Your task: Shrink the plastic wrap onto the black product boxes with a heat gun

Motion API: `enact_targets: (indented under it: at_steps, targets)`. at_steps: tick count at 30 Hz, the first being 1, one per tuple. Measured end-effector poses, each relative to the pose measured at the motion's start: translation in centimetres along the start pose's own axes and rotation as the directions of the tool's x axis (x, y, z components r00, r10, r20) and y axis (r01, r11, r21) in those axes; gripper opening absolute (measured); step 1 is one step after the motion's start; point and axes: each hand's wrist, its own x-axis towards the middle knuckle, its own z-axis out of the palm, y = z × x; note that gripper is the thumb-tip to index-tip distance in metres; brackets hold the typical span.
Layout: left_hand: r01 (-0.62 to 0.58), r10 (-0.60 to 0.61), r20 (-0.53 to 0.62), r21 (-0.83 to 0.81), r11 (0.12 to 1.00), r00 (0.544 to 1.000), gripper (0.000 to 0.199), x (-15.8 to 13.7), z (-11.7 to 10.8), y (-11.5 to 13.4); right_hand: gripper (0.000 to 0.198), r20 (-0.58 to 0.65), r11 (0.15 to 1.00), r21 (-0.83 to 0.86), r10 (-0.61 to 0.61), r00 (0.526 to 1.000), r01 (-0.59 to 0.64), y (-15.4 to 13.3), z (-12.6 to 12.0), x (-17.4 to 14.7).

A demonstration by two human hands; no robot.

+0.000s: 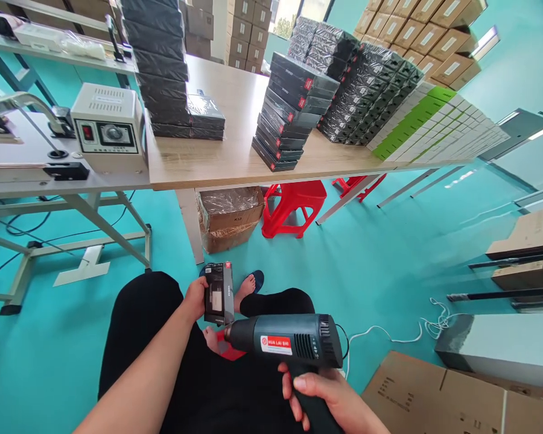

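Note:
My left hand (195, 298) grips a small black box (219, 293) by its left side, above my lap. The box has a red mark at its top corner and looks glossy. In my right hand (319, 395) is a dark blue heat gun (285, 337) with a red and white label, held by its handle. Its nozzle points left, close to the lower end of the box. Whether the trigger is pressed I cannot tell.
A wooden table (172, 169) ahead bears a stack of black boxes (294, 108) and other piles. At left stands a beige control unit (108, 126). Below are a red stool (294, 205) and a carton (230, 220); another carton (416, 392) lies at lower right, near a white cord (389, 337).

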Motion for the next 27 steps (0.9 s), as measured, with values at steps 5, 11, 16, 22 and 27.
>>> enact_targets:
  at_steps: [5, 11, 16, 22, 27]
  targets:
    - [-0.312, 0.275, 0.196, 0.198, 0.929, 0.941, 0.033, -0.4, 0.7, -0.3, 0.029, -0.173, 0.991, 0.018, -0.127, 0.977, 0.132, -1.7, -1.4, 0.3]
    - [-0.579, 0.447, 0.372, 0.444, 0.684, 0.813, 0.039, -1.5, 1.4, 0.1, 0.034, -0.157, 0.993, -0.016, -0.119, 0.98, 0.118, -3.0, -2.8, 0.8]
    - [-0.545, 0.433, 0.34, 0.407, 0.732, 0.835, 0.042, -2.1, 1.7, 0.2, 0.035, -0.16, 0.993, -0.032, -0.115, 0.98, 0.111, -3.2, -2.5, 1.0]
    - [-0.525, 0.419, 0.323, 0.41, 0.746, 0.849, 0.042, -2.5, 1.9, 0.3, 0.031, -0.113, 0.992, -0.068, -0.112, 0.987, 0.105, -4.0, -1.1, 1.0]
    - [-0.55, 0.434, 0.344, 0.422, 0.721, 0.833, 0.04, -1.9, 1.6, 0.1, 0.033, -0.177, 0.988, -0.101, -0.13, 0.976, 0.113, -4.2, -1.2, 1.5]
